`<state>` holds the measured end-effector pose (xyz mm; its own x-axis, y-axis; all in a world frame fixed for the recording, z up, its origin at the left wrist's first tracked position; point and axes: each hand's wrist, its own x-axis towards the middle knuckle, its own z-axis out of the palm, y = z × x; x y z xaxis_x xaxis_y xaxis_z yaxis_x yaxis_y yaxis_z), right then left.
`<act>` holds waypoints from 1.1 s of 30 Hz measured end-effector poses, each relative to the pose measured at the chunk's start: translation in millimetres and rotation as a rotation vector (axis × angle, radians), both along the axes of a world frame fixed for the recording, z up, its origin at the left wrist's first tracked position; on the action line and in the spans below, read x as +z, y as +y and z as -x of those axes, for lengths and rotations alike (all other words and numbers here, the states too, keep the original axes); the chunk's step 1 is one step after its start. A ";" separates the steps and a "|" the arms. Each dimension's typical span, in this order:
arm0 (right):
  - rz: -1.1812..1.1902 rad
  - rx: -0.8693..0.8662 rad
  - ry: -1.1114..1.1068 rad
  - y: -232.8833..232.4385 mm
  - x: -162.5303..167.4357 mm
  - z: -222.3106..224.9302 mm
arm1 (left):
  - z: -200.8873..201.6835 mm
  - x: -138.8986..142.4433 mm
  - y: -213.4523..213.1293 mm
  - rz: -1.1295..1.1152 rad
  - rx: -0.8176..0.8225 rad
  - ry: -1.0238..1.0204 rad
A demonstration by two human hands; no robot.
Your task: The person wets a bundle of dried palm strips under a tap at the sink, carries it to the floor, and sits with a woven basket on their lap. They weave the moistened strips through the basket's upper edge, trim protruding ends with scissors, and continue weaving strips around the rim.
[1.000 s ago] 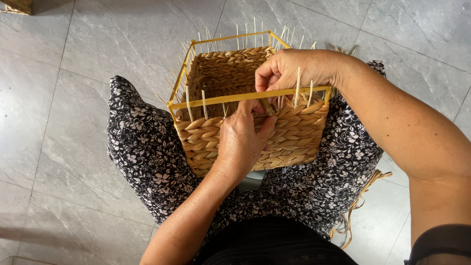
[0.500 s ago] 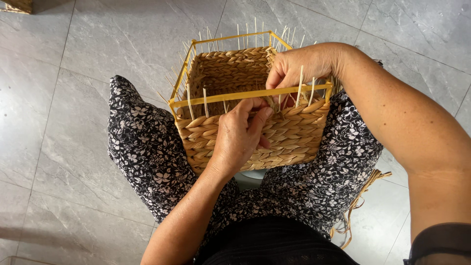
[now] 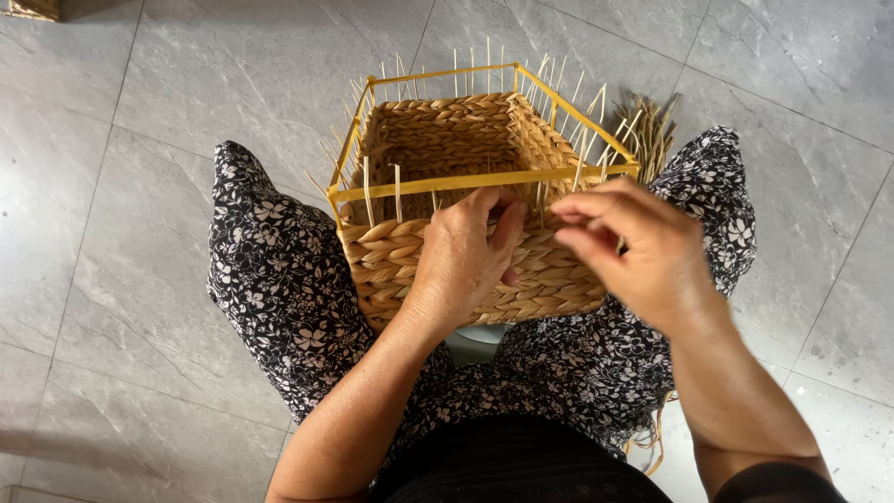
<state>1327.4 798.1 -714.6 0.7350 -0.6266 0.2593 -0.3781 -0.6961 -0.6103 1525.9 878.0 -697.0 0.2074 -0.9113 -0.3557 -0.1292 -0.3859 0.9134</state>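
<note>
Since half a second ago, the right hand (image 3: 643, 247) has come off the far right corner of the basket (image 3: 466, 200) and drawn back toward the near wall; the basket has also shifted a little in the lap. Its thumb and forefinger are pinched together on what looks like a thin strand, too fine to tell for sure, with the other fingers loosely curled. The left hand (image 3: 463, 256) lies flat against the near woven wall, fingers bent over the top row of weave, their tips just under the yellow frame (image 3: 438, 183). Thin stakes (image 3: 587, 154) stand up just beyond both sets of fingertips. The basket rests on a floral skirt (image 3: 279, 289), with grey tiles (image 3: 140, 140) beneath.
</note>
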 end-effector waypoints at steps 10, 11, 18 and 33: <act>0.119 0.034 -0.037 25.9 -9.6 -8.8 | 3.6 4.5 2.8 -0.041 0.000 -0.118; 0.069 0.095 -0.081 27.5 -11.5 -4.2 | 3.9 4.4 3.5 -0.013 0.017 -0.101; -0.155 0.061 -0.107 37.2 -18.2 28.9 | -3.3 -4.2 17.2 0.184 -0.067 -0.002; -0.396 -0.056 -0.414 14.8 6.8 -40.9 | 26.1 -64.1 54.3 0.589 -0.049 -0.856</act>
